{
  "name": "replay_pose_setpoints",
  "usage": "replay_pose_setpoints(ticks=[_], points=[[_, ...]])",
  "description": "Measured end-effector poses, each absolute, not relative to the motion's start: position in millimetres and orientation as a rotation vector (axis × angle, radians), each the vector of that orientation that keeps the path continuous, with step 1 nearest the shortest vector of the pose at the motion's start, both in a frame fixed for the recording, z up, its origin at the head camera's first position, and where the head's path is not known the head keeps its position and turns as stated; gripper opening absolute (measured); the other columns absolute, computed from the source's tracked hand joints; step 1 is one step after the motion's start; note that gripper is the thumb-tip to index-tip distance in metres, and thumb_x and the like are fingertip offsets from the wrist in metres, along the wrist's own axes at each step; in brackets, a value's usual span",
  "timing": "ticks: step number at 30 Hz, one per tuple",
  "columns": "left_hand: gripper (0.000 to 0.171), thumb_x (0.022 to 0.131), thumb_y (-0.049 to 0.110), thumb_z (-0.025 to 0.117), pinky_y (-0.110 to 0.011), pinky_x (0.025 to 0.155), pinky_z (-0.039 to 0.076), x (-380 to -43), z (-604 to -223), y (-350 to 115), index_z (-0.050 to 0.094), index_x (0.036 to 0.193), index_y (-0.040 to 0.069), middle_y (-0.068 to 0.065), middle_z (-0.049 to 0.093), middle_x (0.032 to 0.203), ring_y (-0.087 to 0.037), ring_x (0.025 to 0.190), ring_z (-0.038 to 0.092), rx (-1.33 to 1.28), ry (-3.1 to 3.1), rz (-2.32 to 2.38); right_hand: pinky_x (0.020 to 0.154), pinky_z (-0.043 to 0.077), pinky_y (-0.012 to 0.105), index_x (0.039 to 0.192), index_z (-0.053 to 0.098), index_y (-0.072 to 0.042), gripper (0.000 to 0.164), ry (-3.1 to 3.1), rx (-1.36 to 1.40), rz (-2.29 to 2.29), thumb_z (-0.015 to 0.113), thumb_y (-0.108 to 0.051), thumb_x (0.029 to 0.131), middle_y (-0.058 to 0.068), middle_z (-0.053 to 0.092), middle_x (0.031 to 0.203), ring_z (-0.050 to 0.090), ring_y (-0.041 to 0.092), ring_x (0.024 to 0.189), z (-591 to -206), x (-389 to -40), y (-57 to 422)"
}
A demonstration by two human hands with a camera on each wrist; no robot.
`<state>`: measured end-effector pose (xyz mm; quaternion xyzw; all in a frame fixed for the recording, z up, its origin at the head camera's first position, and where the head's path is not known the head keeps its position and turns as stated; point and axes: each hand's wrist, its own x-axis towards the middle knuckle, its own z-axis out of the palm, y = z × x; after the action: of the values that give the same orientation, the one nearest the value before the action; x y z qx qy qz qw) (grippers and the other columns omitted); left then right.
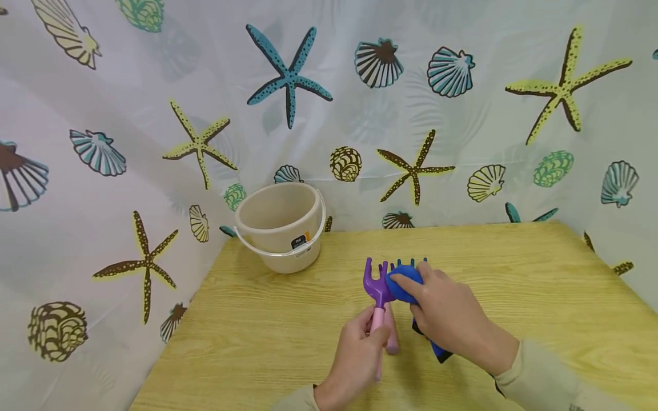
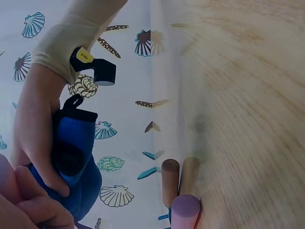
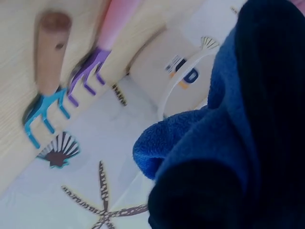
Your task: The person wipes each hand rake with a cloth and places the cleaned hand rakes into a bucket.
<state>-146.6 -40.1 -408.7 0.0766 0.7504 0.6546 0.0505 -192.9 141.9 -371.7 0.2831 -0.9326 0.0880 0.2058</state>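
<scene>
My left hand (image 1: 360,342) grips the pink handle of a small garden fork with purple tines (image 1: 379,288), held up above the table. In my right hand (image 1: 449,305) is a bunched blue cloth (image 1: 403,283) with black edging, up against the side of the fork's purple head. The cloth hangs below that hand and fills much of the right wrist view. Beneath them on the table lies a purple hand rake (image 3: 88,71) with a pink handle (image 1: 392,331). Beside it is a teal hand rake (image 3: 45,112) with a wooden handle (image 2: 170,183), mostly hidden in the head view.
A cream bucket (image 1: 277,228) with a white handle stands at the back left of the wood-grain table (image 1: 247,342). Behind and along the sides hangs a white curtain (image 1: 339,120) printed with shells and starfish.
</scene>
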Motion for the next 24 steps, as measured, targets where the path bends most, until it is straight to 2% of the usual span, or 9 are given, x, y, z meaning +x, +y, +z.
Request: replay_pose_setpoints(ticks=[3,6,9,11,15,19,24], points=[[0.041,0.093,0.011,0.053,-0.016,0.041,0.038,-147.3,-408.7,-41.5,0.051,0.133,0.005,-0.006,0.06,0.086,-0.008,0.051,0.045,0.246,2.27,2.012,0.045,0.056,0.038,0.123,0.065,-0.02,0.046,-2.584,0.831,0.213,0.07,-0.019,0.077,0.026,0.059,0.113,0.061,0.034,0.088,-372.2,-180.6,134.7],[0.033,0.093,0.01,0.053,-0.016,0.034,0.035,-146.6,-409.9,-41.8,0.057,0.126,0.009,-0.002,0.058,0.069,-0.009,0.039,0.043,0.286,2.238,2.024,0.043,0.054,0.035,0.122,0.065,-0.022,0.046,-2.559,0.888,0.192,0.071,-0.019,0.076,0.021,0.06,0.111,0.061,0.03,0.083,-371.5,-170.6,128.4],[0.027,0.093,0.009,0.053,-0.016,0.029,0.032,-145.9,-410.7,-40.9,0.061,0.119,0.013,0.0,0.057,0.062,-0.01,0.031,0.038,0.322,2.226,2.033,0.039,0.052,0.034,0.121,0.066,-0.023,0.045,-2.542,0.904,0.153,0.072,-0.02,0.076,0.02,0.059,0.111,0.061,0.031,0.082,-369.2,-167.4,124.3],[0.028,0.093,0.009,0.053,-0.016,0.031,0.034,-145.0,-410.7,-39.6,0.06,0.12,0.01,0.0,0.059,0.067,-0.009,0.038,0.045,0.326,2.234,2.026,0.038,0.052,0.035,0.12,0.067,-0.022,0.045,-2.548,0.868,0.122,0.073,-0.02,0.076,0.022,0.06,0.112,0.061,0.033,0.083,-367.1,-171.3,124.0],[0.047,0.09,0.009,0.055,-0.017,0.033,0.037,-142.4,-411.8,-36.3,0.048,0.136,0.002,-0.002,0.063,0.081,-0.009,0.045,0.049,0.259,2.246,1.973,0.04,0.054,0.041,0.117,0.068,-0.018,0.043,-2.588,0.768,0.079,0.072,-0.017,0.075,0.025,0.06,0.109,0.061,0.037,0.081,-364.9,-188.3,130.2],[0.059,0.089,0.014,0.058,-0.019,0.03,0.035,-140.6,-413.9,-34.0,0.037,0.143,0.003,-0.003,0.062,0.086,-0.01,0.04,0.042,0.154,2.21,1.916,0.037,0.053,0.04,0.116,0.069,-0.013,0.041,-2.615,0.719,0.078,0.071,-0.014,0.075,0.023,0.059,0.099,0.06,0.032,0.068,-366.2,-205.3,137.3],[0.061,0.089,0.018,0.059,-0.018,0.031,0.036,-141.0,-415.2,-33.9,0.037,0.143,0.002,-0.001,0.062,0.089,-0.01,0.043,0.045,0.137,2.223,1.894,0.036,0.052,0.039,0.116,0.068,-0.012,0.04,-2.628,0.712,0.082,0.071,-0.015,0.076,0.022,0.058,0.098,0.058,0.029,0.063,-365.4,-211.5,137.5]])
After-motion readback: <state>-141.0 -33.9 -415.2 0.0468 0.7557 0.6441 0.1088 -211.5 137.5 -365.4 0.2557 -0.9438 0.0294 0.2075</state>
